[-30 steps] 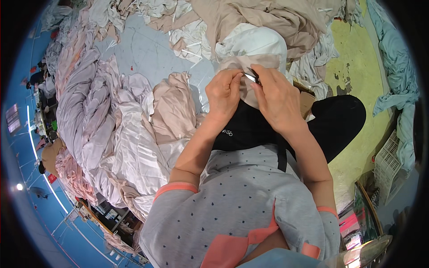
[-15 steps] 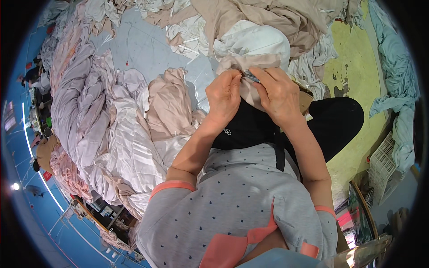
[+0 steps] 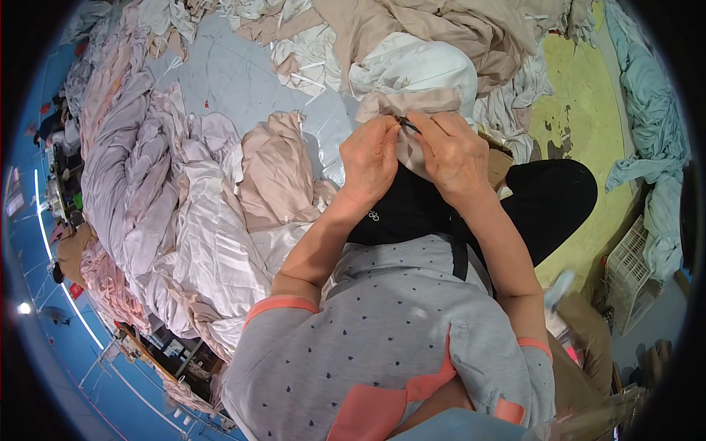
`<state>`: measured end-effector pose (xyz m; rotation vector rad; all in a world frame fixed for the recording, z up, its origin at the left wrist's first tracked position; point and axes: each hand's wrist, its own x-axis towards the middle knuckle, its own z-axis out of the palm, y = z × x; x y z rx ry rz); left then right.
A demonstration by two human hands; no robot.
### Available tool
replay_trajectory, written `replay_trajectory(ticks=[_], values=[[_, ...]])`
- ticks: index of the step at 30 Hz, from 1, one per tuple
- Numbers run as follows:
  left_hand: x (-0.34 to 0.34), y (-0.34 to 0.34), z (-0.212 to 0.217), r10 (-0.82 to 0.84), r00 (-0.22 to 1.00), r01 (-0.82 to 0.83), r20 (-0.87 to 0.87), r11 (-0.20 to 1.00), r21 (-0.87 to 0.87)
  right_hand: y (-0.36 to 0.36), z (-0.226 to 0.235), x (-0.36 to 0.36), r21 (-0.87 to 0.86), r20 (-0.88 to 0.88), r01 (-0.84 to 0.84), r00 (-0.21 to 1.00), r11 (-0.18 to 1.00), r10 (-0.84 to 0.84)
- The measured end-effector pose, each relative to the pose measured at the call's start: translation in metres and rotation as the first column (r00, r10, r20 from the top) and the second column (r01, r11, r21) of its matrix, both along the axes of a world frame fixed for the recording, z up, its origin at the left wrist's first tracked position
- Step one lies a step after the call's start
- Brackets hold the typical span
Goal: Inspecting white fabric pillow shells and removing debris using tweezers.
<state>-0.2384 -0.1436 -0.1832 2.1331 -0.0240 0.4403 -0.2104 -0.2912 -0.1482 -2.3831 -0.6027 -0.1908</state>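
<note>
Both hands pinch a beige cloth (image 3: 412, 151) over the lap — left hand (image 3: 371, 158) gripping its edge, right hand (image 3: 452, 154) fingers closed on small dark snips (image 3: 407, 124). Satin heaps (image 3: 184, 242) crowd the left; a white crate (image 3: 631, 268) sits right.

The person sat among heaps of cloth, both hands raised in front of the chest. The left hand (image 3: 370, 158) pinched a beige cloth (image 3: 412, 110), and the right hand (image 3: 457, 154) gripped a small dark tool (image 3: 407, 123) with its tip against that cloth, just between the two thumbs. The cloth hung down over a black lap (image 3: 548, 198). A white bundle (image 3: 419, 70) lay just beyond the hands. To the person's left lay a pink garment (image 3: 276, 173) and a long mound of pale lilac fabric (image 3: 132, 184). On the right stood a white crate (image 3: 631, 268), near a teal cloth (image 3: 651, 125) on the yellow floor (image 3: 573, 110).
</note>
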Motion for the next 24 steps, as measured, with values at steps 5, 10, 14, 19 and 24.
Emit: replay_trajectory(ticks=[5, 10, 14, 19, 24], values=[[-0.001, 0.001, 0.001, -0.017, 1.000, 0.017, -0.010, 0.999, 0.032, 0.001, -0.001, -0.001, 0.002, 0.012, 0.005, 1.000, 1.000, -0.005], [-0.002, 0.003, 0.001, -0.008, 1.000, 0.008, -0.001, 1.000, 0.000, -0.004, -0.004, -0.001, 0.085, 0.019, 0.003, 1.000, 0.996, -0.005], [-0.015, -0.008, 0.028, -0.016, 0.996, 0.017, 0.092, 1.000, -0.011, -0.025, 0.010, -0.005, 0.279, -0.068, 0.068, 0.996, 0.958, -0.051], [-0.039, -0.069, 0.054, -0.599, 0.779, 0.611, 0.184, 0.660, -0.436, -0.076, 0.010, -0.015, 0.392, -0.126, 0.425, 0.903, 0.816, -0.411], [-0.043, -0.149, 0.053, -0.854, 0.514, 0.518, -0.076, 0.380, -0.766, -0.155, -0.021, -0.020, 0.660, -0.336, 0.640, 0.719, 0.393, -0.608]])
